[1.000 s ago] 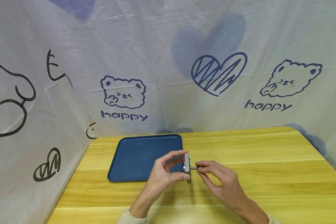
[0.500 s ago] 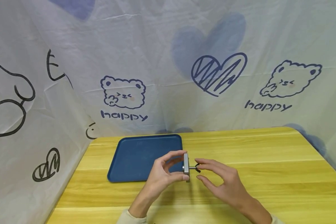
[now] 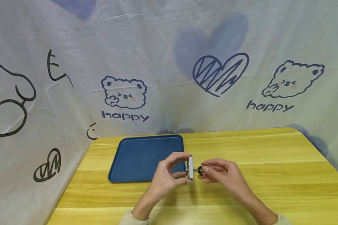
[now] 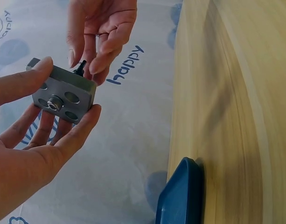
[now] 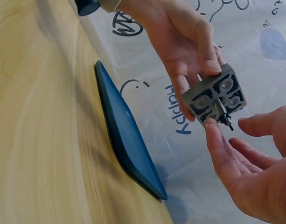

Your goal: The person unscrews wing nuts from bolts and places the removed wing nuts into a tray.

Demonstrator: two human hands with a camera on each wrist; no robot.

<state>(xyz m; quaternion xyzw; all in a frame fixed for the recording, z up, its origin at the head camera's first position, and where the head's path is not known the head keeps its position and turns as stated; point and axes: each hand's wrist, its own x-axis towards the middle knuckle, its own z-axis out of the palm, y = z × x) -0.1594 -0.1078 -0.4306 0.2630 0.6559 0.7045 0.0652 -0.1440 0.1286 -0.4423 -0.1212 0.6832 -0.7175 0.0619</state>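
My left hand [image 3: 164, 175] grips a grey metal block [image 3: 190, 168] by its edges, with the thumb and fingers on opposite sides. Several round holes show in the block in the left wrist view. A thin metal rod [image 5: 220, 106] stands out from the middle of one face and ends in a small black piece [image 5: 226, 119]. On the other face, a round metal stub [image 4: 54, 103] sticks out. Around the black end is my right hand [image 3: 228, 176]; its thumb and fingers are spread apart there in the right wrist view, one fingertip close to or touching it.
A blue tray [image 3: 146, 159] lies on the wooden table [image 3: 256, 150], behind and left of the hands. Pale cloth [image 3: 163, 62] printed with bears and hearts hangs at the back and sides. The block is held above the table.
The block has shifted slightly right and turned a little in my left hand. My right fingers first parted from the black end, then came round it in a different pose, thumb nearer the camera.
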